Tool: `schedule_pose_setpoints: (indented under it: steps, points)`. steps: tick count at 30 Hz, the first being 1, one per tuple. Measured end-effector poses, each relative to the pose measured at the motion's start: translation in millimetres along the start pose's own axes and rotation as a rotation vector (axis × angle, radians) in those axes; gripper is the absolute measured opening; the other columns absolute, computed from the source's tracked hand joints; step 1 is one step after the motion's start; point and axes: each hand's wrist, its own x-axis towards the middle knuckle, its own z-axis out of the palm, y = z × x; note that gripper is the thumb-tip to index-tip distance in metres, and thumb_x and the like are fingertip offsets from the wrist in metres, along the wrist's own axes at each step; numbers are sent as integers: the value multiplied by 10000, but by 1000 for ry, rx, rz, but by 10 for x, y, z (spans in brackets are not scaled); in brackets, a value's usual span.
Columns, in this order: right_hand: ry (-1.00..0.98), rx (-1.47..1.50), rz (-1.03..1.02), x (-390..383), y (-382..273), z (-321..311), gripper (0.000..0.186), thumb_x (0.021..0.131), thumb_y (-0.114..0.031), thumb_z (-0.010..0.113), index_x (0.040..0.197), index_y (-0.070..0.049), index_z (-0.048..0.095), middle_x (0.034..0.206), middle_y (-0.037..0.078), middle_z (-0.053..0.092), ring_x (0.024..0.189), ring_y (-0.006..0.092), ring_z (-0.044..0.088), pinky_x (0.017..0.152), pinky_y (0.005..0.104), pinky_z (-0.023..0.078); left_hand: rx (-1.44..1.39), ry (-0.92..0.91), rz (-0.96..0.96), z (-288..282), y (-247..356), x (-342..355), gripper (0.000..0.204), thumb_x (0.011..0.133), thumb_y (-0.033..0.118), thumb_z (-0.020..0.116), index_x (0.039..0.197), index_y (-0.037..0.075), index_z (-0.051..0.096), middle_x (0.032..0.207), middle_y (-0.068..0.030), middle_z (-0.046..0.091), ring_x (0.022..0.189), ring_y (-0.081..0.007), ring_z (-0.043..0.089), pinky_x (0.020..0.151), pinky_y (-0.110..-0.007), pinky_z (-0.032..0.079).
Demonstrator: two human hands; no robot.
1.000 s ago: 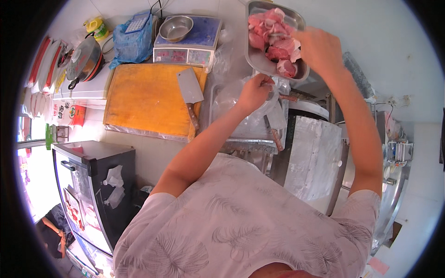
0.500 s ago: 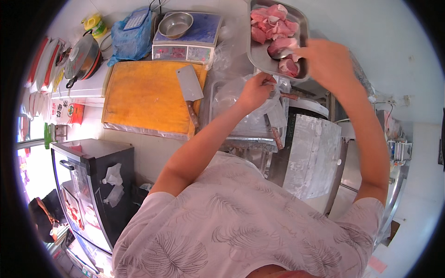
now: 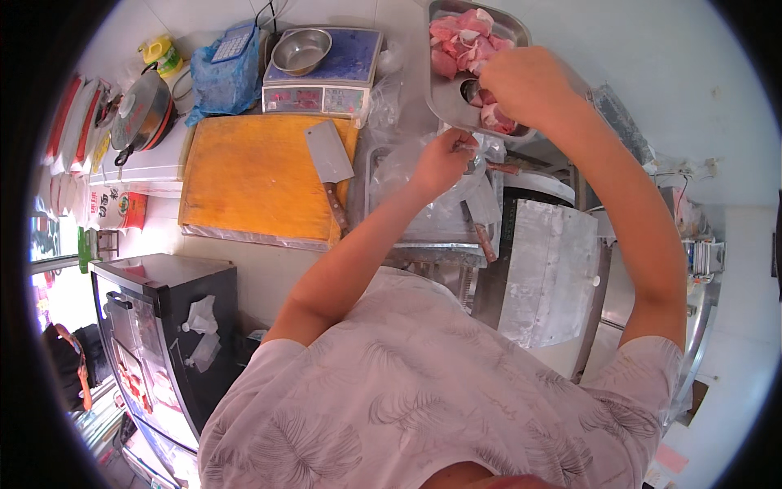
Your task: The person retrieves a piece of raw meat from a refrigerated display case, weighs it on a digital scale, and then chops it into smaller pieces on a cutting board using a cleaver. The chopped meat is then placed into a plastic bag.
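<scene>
Chunks of raw pink meat [image 3: 460, 39] lie in a deep metal tray [image 3: 436, 88] at the top of the view. My right hand [image 3: 528, 85] is closed over the tray's right side. It grips a metal spoon [image 3: 469, 90], whose bowl rests beside the lower pieces; its handle is hidden by my fingers. Just below the tray my left hand [image 3: 444, 163] is closed in a pinch on a clear plastic bag [image 3: 407, 175]. The bag spreads over a shallow tray, and its contents cannot be made out.
Left of my left hand, a cleaver [image 3: 328, 155] lies on a yellow cutting board [image 3: 252, 175]. A second knife [image 3: 482, 212] lies near the bag. Behind the board stands a scale [image 3: 350, 61] bearing a steel bowl [image 3: 301, 50]. A lidded pan [image 3: 142, 114] sits far left.
My right hand has moved left and slightly down over the meat with the spoon. My left hand has barely shifted and keeps its pinch. The view has tilted slightly.
</scene>
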Motion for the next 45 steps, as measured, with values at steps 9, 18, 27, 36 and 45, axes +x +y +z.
schedule_pose_setpoints:
  steps: [9, 18, 27, 36, 45]
  points:
    - [75, 108, -75, 98, 153, 197, 193, 773, -105, 779, 955, -95, 844, 927, 145, 797, 873, 319, 786, 774, 449, 628, -47, 0, 4, -12, 37, -25, 217, 994, 28, 620, 1199, -38, 638, 1002, -74, 671, 723, -117, 606, 609, -298, 505]
    - [123, 445, 249, -507, 679, -90, 204, 960, -246, 696, 1091, -196, 844, 1046, 62, 802, 1025, 341, 739, 881, 484, 596, -192, 26, -13, -52, 130, -96, 191, 979, 30, 630, 1159, -30, 645, 979, -90, 682, 745, -144, 656, 630, -314, 543]
    - [93, 384, 330, -556, 164, 165, 262, 961, -172, 663, 1160, -183, 833, 1102, 80, 795, 1061, 331, 732, 939, 474, 581, -155, -20, -9, -4, 106, -79, 201, 997, 23, 622, 1192, -16, 651, 1021, -78, 702, 807, -138, 671, 700, -301, 553]
    - [198, 485, 324, -602, 322, -20, 238, 905, -184, 694, 1085, -166, 849, 1047, 117, 799, 1080, 333, 742, 897, 481, 595, -116, -14, 21, 9, 83, -134, 196, 1001, 36, 637, 1191, -12, 651, 995, -65, 687, 801, -125, 655, 706, -296, 536]
    - [185, 428, 226, -333, 300, 47, 236, 940, -182, 675, 1085, -218, 858, 983, 101, 795, 990, 342, 745, 844, 477, 586, -90, -7, 65, 27, -14, -129, 210, 969, 51, 660, 1171, -2, 642, 1010, -87, 707, 793, -149, 673, 710, -320, 543]
